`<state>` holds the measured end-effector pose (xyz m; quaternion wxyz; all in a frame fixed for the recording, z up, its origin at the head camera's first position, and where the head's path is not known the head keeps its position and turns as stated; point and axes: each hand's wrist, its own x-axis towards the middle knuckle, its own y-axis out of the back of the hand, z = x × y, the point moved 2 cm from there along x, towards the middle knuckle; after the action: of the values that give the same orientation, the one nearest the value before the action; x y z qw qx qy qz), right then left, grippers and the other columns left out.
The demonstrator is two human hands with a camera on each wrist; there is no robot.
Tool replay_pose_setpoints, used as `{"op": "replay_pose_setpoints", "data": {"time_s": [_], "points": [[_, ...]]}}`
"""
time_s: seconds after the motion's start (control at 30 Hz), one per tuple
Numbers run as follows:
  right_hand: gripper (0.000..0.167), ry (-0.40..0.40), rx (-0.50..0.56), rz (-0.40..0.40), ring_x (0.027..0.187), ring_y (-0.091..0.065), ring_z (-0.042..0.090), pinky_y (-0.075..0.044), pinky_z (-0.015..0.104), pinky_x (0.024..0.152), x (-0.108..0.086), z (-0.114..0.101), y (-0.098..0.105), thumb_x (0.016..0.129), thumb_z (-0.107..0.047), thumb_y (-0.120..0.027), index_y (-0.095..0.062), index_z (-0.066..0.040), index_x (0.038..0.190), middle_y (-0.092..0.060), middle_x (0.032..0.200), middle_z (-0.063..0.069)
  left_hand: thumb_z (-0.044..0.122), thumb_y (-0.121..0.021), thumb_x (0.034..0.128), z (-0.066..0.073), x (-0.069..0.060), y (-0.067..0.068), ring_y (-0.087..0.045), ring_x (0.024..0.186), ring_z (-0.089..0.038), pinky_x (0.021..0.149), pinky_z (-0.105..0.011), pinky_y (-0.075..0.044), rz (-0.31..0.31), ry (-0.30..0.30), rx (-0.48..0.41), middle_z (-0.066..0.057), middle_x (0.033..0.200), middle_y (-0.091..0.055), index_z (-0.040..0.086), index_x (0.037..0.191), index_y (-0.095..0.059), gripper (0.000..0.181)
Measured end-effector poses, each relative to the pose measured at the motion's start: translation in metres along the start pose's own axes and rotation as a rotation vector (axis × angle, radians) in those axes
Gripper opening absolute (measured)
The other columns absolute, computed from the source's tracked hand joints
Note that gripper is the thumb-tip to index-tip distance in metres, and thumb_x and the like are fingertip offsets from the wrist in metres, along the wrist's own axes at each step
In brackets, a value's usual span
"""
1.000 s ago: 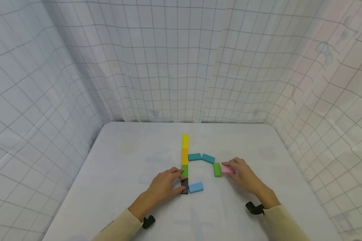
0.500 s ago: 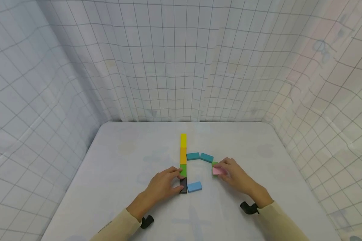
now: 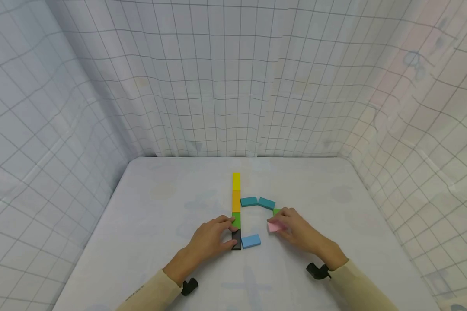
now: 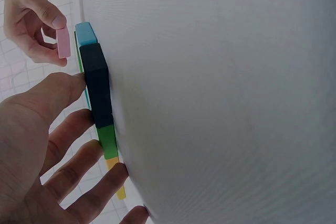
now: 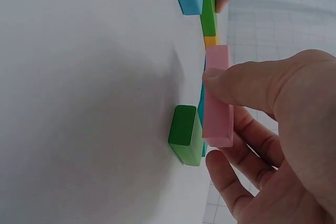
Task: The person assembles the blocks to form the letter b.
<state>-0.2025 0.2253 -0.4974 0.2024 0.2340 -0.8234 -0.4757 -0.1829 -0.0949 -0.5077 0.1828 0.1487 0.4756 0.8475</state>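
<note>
My right hand [image 3: 301,233] pinches a pink block [image 5: 216,116] between thumb and fingers, raised above the table. In the right wrist view, a separate green block [image 5: 183,125] lies on the table near it; in the head view the hand mostly covers that one. My left hand [image 3: 210,238] rests its fingertips along a column of blocks, touching the black block [image 4: 97,85] and the green block [image 3: 237,219] behind it. A light blue block [image 3: 251,241] lies slightly slanted against the black one's right side.
Farther up the column come an orange block [image 3: 236,201] and a yellow block [image 3: 236,181]. Two teal blocks [image 3: 249,201] curve rightward from the orange one. The white table [image 3: 159,207] is enclosed by grid-patterned curtains [image 3: 218,86].
My right hand has carried the pink block leftward, over the separate green block and slightly nearer to me. My left hand stays at the column. The view has shifted slightly.
</note>
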Motion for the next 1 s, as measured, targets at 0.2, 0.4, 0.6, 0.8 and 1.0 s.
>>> {"op": "replay_pose_setpoints", "data": {"time_s": [0.2, 0.4, 0.6, 0.8, 1.0], "points": [[0.04, 0.009, 0.009, -0.037, 0.128, -0.063, 0.025, -0.064, 0.047, 0.113, 0.004, -0.003, -0.006, 0.105, -0.001, -0.084, -0.082, -0.014, 0.143, -0.072, 0.132, 0.004, 0.027, -0.099, 0.0962, 0.002, 0.0, 0.001, -0.08, 0.133, -0.034, 0.107, -0.058, -0.068, 0.008, -0.003, 0.008, -0.007, 0.151, -0.078, 0.015, 0.122, -0.086, 0.031], [0.042, 0.006, 0.014, -0.066, 0.125, -0.06, 0.02, -0.062, 0.04, 0.112, 0.005, -0.002, -0.014, 0.105, -0.003, -0.084, -0.082, -0.019, 0.144, -0.072, 0.131, 0.0, 0.028, -0.098, 0.0975, 0.001, 0.0, 0.0, -0.079, 0.135, -0.034, 0.109, -0.058, -0.067, 0.001, 0.005, 0.006, -0.008, 0.152, -0.078, 0.017, 0.123, -0.086, 0.03], [0.042, 0.045, 0.002, -0.063, 0.125, -0.062, 0.02, -0.062, 0.042, 0.112, 0.007, -0.004, -0.017, 0.106, -0.003, -0.084, -0.082, -0.019, 0.144, -0.073, 0.131, -0.001, 0.031, -0.097, 0.099, -0.001, 0.002, -0.002, -0.079, 0.135, -0.033, 0.111, -0.056, -0.067, -0.007, 0.007, 0.017, -0.006, 0.153, -0.078, 0.018, 0.125, -0.086, 0.031], [0.042, 0.049, -0.012, -0.065, 0.126, -0.063, 0.022, -0.059, 0.046, 0.111, 0.008, -0.009, -0.017, 0.105, -0.004, -0.085, -0.083, -0.02, 0.143, -0.074, 0.131, -0.001, 0.03, -0.097, 0.0986, -0.001, 0.002, -0.002, -0.079, 0.135, -0.033, 0.111, -0.057, -0.067, -0.009, 0.013, 0.008, -0.005, 0.153, -0.077, 0.019, 0.124, -0.086, 0.03], [0.041, 0.038, -0.025, -0.076, 0.127, -0.062, 0.024, -0.052, 0.046, 0.106, 0.007, -0.011, -0.019, 0.105, -0.007, -0.085, -0.083, -0.022, 0.143, -0.075, 0.13, -0.001, 0.03, -0.097, 0.0982, -0.002, 0.003, -0.003, -0.079, 0.135, -0.033, 0.111, -0.057, -0.067, -0.01, 0.019, 0.008, -0.005, 0.153, -0.077, 0.02, 0.124, -0.086, 0.03]]}}
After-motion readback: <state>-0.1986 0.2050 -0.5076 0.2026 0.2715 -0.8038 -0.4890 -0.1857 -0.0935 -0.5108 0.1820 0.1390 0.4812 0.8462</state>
